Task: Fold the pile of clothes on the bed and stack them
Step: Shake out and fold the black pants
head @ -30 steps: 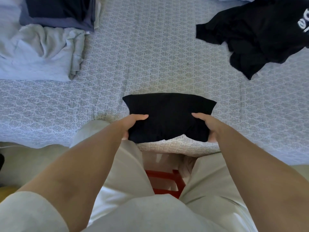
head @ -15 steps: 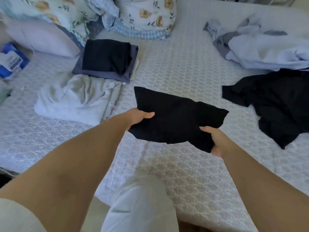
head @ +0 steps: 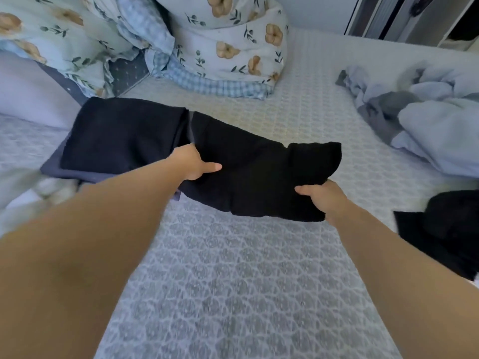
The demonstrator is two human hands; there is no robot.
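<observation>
Above the bed (head: 233, 281), both hands grip the folded black garment (head: 259, 172) — left hand (head: 193, 163), right hand (head: 324, 198) — beside the stack (head: 116, 136).

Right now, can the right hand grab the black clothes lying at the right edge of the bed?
Probably not yet. The right hand is busy gripping the folded black shirt. The black clothes lie close beside it with nothing between.
</observation>
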